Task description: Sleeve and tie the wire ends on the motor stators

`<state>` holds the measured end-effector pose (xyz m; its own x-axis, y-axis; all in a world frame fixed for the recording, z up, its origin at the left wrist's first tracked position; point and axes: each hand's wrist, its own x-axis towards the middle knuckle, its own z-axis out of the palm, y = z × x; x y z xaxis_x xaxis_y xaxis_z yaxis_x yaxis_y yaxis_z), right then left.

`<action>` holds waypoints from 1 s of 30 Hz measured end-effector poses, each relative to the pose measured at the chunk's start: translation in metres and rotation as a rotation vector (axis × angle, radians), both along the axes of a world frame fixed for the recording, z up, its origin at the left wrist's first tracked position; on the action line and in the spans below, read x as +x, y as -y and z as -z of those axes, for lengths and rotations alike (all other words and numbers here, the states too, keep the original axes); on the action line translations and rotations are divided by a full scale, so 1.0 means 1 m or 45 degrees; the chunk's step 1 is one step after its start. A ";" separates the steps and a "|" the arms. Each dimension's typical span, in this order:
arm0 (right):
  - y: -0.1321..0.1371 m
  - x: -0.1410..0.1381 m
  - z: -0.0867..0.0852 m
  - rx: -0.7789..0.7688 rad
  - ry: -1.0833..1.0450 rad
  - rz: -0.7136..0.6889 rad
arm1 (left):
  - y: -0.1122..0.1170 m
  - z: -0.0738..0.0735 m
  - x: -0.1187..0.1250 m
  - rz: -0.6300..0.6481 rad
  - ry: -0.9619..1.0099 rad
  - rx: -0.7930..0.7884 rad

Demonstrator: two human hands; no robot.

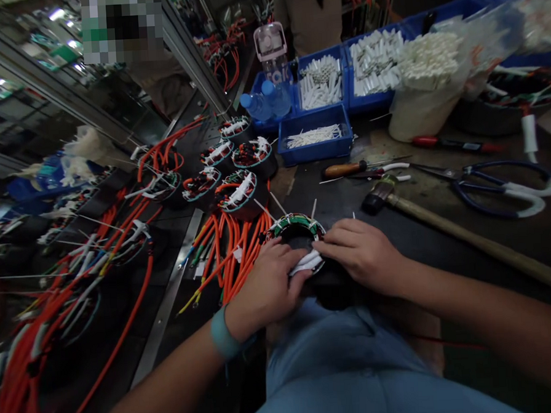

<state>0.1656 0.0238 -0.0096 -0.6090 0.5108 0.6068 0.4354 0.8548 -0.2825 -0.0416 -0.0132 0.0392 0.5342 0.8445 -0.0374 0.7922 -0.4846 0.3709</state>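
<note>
A ring-shaped motor stator (299,219), with green insulation and white ties standing up from its rim, sits at the bench edge before me. Thick white sleeving (307,263) lies along its near rim. My left hand (272,280), with a teal band at the wrist, is closed on this sleeving, thumb on the near side and fingers reaching over the ring. My right hand (363,251) is closed at the right rim, its bent fingertips pressed against the sleeving's right end. Below the fingers, the stator's lower side is dark and partly hidden.
Several finished-looking stators (238,190) with orange cables (234,252) stand ahead-left. Blue bins (316,149) hold white tubes and ties. To the right lie a hammer (442,216), scissors (500,185) and a screwdriver (345,169). Two people stand beyond the bench.
</note>
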 end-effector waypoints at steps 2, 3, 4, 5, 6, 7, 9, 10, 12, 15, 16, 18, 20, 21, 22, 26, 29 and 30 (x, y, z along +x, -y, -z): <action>-0.011 -0.003 -0.009 -0.032 0.214 -0.079 | 0.003 0.004 0.000 0.002 -0.030 0.097; -0.015 -0.004 -0.014 -0.051 0.322 -0.114 | 0.004 0.004 0.001 0.007 -0.065 0.146; -0.018 -0.006 -0.018 -0.054 0.422 -0.139 | 0.004 0.003 0.002 0.018 -0.116 0.184; -0.019 -0.007 -0.022 -0.041 0.511 -0.151 | 0.002 0.001 0.003 0.033 -0.183 0.201; -0.018 -0.008 -0.024 -0.012 0.580 -0.151 | 0.000 -0.002 0.005 0.051 -0.258 0.197; -0.015 -0.009 -0.026 0.030 0.628 -0.141 | -0.002 -0.006 0.007 0.071 -0.332 0.175; -0.006 -0.010 -0.026 0.109 0.660 -0.093 | -0.007 -0.015 0.010 0.110 -0.453 0.121; -0.002 -0.011 -0.025 0.139 0.660 -0.060 | -0.008 -0.018 0.012 0.129 -0.495 0.100; 0.006 -0.012 -0.022 0.212 0.657 -0.006 | -0.006 -0.020 0.014 0.152 -0.537 0.126; 0.016 -0.015 -0.018 0.361 0.660 0.056 | 0.002 -0.011 0.015 0.122 -0.512 0.322; 0.018 -0.017 -0.016 0.414 0.651 0.081 | 0.005 -0.006 0.015 0.102 -0.489 0.381; 0.022 -0.022 -0.014 0.498 0.624 0.130 | 0.008 0.000 0.014 0.066 -0.462 0.408; 0.022 -0.025 -0.013 0.527 0.594 0.138 | 0.007 0.000 0.015 0.041 -0.487 0.331; 0.019 -0.024 -0.014 0.488 0.587 0.106 | 0.005 -0.002 0.015 0.030 -0.513 0.280; 0.012 -0.020 -0.016 0.407 0.582 0.049 | 0.003 -0.005 0.016 0.026 -0.539 0.231; -0.055 0.033 -0.032 0.007 0.241 0.115 | -0.003 -0.018 0.019 0.028 -0.573 0.107; -0.127 0.097 -0.044 0.136 -0.183 0.921 | -0.004 -0.017 0.018 0.019 -0.573 0.079; -0.149 0.117 -0.047 0.175 -0.143 1.110 | -0.004 -0.016 0.018 0.020 -0.569 0.081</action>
